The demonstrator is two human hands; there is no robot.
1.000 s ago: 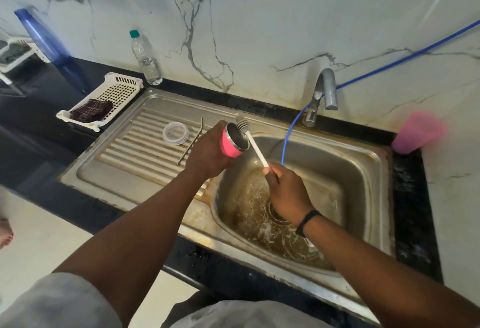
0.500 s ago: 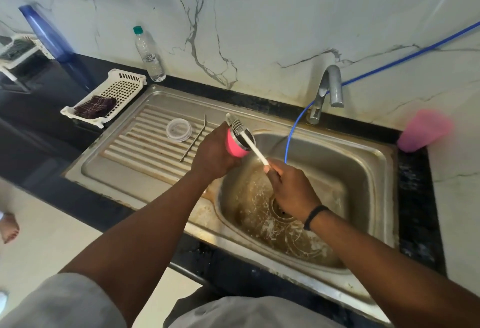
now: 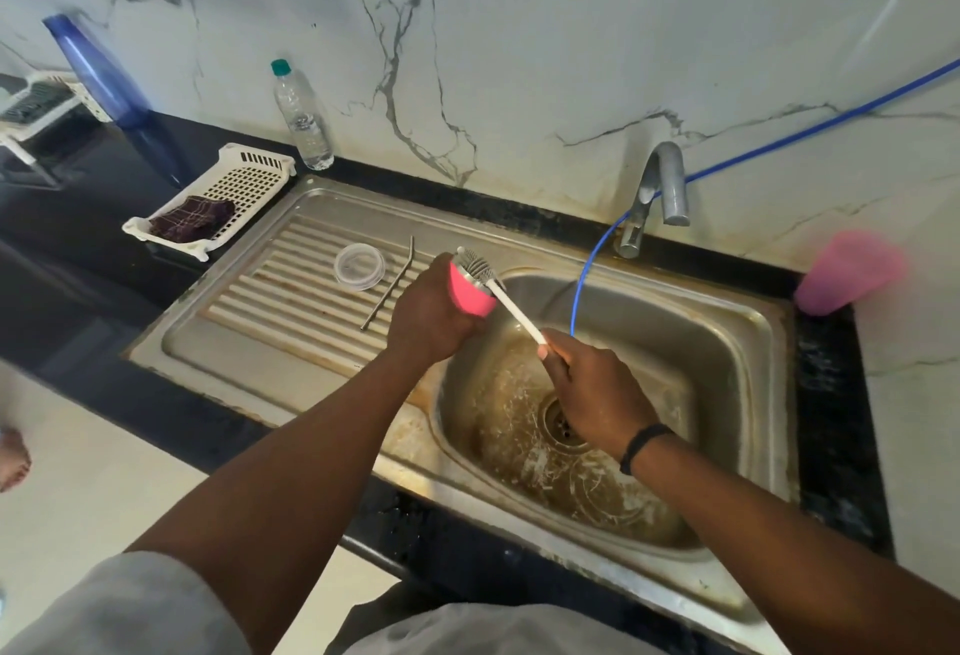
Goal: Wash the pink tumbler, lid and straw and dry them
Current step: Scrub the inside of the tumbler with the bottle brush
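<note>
Our left hand [image 3: 434, 316] grips the tumbler [image 3: 470, 293] over the sink [image 3: 748, 322] edge, mouth tilted right; our right hand [image 3: 597, 389] grasps the brush [image 3: 501, 293], its head at the rim. We should work the bristles deep and turn the tumbler. On the drainboard: one lid [image 3: 359, 266], one straw [image 3: 390, 284], both unwashed, we judge
</note>
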